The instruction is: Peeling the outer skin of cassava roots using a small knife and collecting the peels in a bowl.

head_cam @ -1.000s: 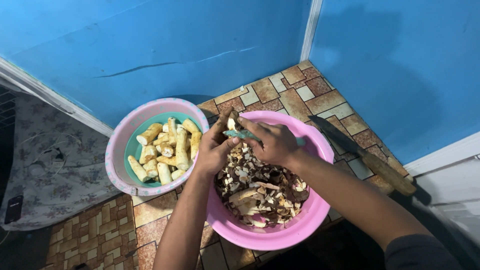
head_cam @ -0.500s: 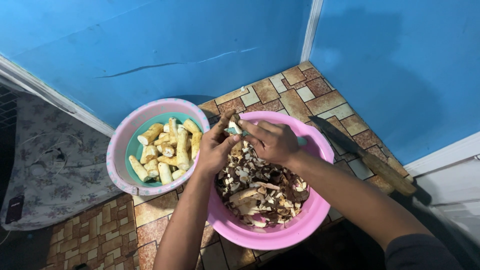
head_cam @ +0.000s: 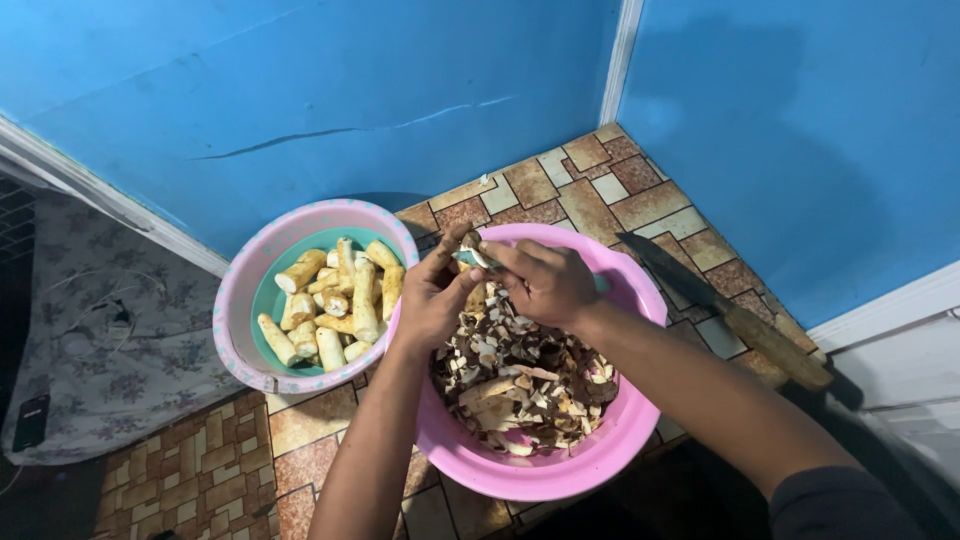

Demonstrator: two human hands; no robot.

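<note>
Both hands meet over the far rim of the pink basin (head_cam: pixel 640 445), which sits on the tiled tabletop (head_cam: pixel 590 190) in a corner of blue walls. The left hand (head_cam: pixel 432 300) is curled shut around a root piece (head_cam: pixel 474 296), of which only a brownish stub shows between the fingers. The right hand (head_cam: pixel 545 280) is closed on a small peeler (head_cam: pixel 472 258) with a pale green handle, its tip laid against the top of the root. Held there, directly above the basin, anything scraped off would drop onto the heap of peels (head_cam: pixel 520 375) already filling it, brown and cream scraps piled to mid-depth.

Just left, touching the pink rim, stands a pale bowl (head_cam: pixel 240 300) with a teal inside, holding peeled roots (head_cam: pixel 335 300), cream-coloured lengths lying across one another; it is close enough for the left hand to reach without shifting. A big knife (head_cam: pixel 725 310) lies on the tiles to the right of the basin, blade toward the wall, apart from both hands. A patterned cloth (head_cam: pixel 80 330) lies lower at the left
</note>
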